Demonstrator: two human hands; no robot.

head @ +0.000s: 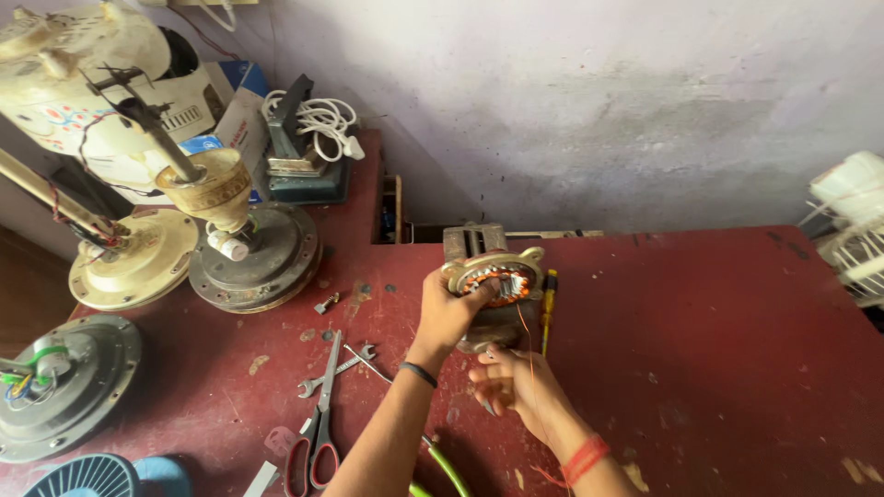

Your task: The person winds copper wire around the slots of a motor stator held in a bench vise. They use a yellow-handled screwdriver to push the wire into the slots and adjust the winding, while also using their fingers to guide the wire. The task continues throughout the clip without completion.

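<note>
Workbench [718, 350] red and scuffed, wall [599, 110] stained

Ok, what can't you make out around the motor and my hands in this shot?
Head view only:
- Motor stator: underside hidden by left hand.
- Small item in right hand: too small, covered by fingers.
- Scissors and green tube: cut off by bottom edge.
- Fan guard: cut off at right edge.

The small round motor stator [494, 279] shows glossy copper windings inside a dull brass-coloured metal frame. The red-painted bench [700, 350] looks matt and scuffed (paint chipped along its near edge), under steel scissors with glossy red plastic handles [318, 428].
</note>
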